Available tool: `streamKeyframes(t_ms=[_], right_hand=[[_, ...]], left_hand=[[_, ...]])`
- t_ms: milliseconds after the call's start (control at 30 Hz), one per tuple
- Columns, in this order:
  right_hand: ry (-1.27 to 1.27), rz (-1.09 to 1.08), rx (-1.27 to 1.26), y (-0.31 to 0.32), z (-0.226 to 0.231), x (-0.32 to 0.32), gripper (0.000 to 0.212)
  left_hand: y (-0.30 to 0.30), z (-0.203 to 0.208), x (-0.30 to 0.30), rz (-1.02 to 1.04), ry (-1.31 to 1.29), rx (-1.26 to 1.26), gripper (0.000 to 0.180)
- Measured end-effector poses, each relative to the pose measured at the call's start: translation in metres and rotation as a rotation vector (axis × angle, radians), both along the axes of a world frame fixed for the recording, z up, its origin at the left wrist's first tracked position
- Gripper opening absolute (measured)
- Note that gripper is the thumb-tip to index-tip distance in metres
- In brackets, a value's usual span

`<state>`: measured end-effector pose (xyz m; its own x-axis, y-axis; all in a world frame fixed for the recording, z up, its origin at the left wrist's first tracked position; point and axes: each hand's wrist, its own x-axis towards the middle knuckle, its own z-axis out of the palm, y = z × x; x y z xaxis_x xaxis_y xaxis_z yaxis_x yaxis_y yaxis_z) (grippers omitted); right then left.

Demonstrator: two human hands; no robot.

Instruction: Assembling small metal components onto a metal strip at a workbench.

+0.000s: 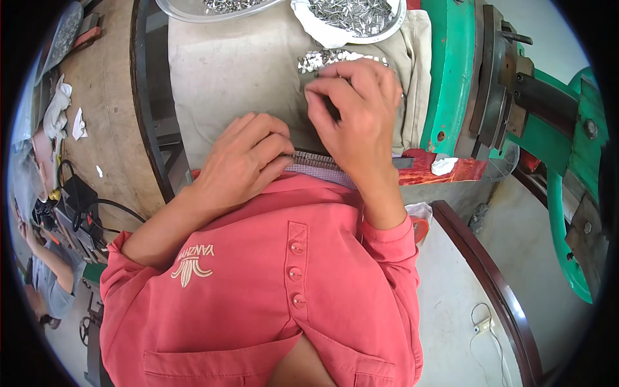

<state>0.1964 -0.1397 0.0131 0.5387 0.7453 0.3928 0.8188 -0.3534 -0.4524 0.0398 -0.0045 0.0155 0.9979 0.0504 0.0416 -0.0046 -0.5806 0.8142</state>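
Note:
My left hand (248,155) is closed, its fingertips at the left end of a dark ridged metal strip (316,158) along the cloth's near edge. Whether it grips the strip or a small piece cannot be seen. Over the cloth, my right hand (364,97) pinches thumb and forefinger together; anything between them is too small to make out. Just beyond its fingers lies a loose spread of small shiny metal pieces (313,61). A grey-beige cloth (225,71) covers the work surface under them.
At the far side stand a lined bowl of short metal pins (351,16) and a clear tray (219,14) of small metal parts. Green machinery (448,77) borders the right. A wooden board (106,109) lies left. Another person (55,271) is at the far left.

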Motion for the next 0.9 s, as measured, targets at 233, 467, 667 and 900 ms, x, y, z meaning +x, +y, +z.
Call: streamKeyframes(t_ms=[233,467,667,900], right_hand=[[0.210,0.084,0.002,-0.051,0.019,-0.031,0.021],[0.212,0.030,-0.080,-0.065,0.012,-0.042,0.024],[0.041,-0.041,-0.014,-0.029,0.001,-0.001,0.019],[-0.063,0.041,-0.063,-0.007,-0.005,0.010,0.015]], left_hand=[[0.001,0.002,0.000,-0.009,0.003,-0.002,0.026],[-0.003,0.002,0.005,-0.066,-0.007,0.119,0.032],[-0.002,0.002,0.001,-0.047,0.002,0.111,0.033],[-0.006,0.003,-0.001,0.014,-0.003,0.066,0.031]])
